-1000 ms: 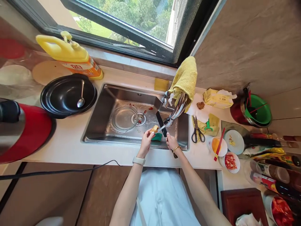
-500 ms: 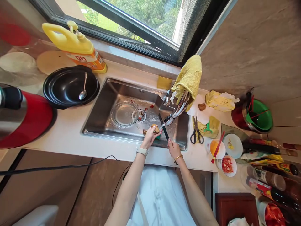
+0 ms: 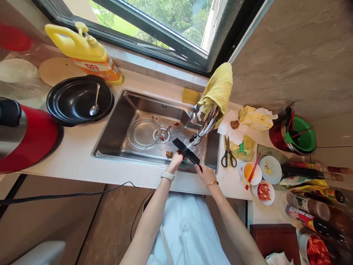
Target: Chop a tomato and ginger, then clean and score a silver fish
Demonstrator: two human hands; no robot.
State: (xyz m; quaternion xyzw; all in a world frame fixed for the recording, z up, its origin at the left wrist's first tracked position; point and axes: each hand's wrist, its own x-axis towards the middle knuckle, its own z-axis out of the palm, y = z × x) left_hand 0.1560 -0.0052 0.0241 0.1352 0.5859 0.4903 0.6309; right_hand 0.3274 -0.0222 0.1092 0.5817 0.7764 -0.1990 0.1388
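Observation:
My right hand (image 3: 205, 175) grips the handle of a black-bladed kitchen knife (image 3: 183, 148) over the sink. Its blade is turned broad side up, below the faucet (image 3: 205, 129), where water runs down. My left hand (image 3: 177, 159) reaches in under the blade; its fingers are mostly hidden behind it, so I cannot see what they hold. Beside that hand, a knobbly brown lump (image 3: 169, 154), perhaps ginger, sits in the steel sink (image 3: 116, 127). A bit of something green shows below the blade.
A clear glass lid or dish (image 3: 142, 133) lies near the drain (image 3: 162, 135), with red scraps around. Right of the sink are scissors (image 3: 228, 154), a green peeler (image 3: 242, 148) and small bowls. At left stand a black bowl (image 3: 77, 106) with a spoon and a yellow jug (image 3: 88, 55).
The knife has swung left and turned its flat side up, over my left hand. The yellowish piece seen in my left hand is no longer visible there. The view has shifted slightly.

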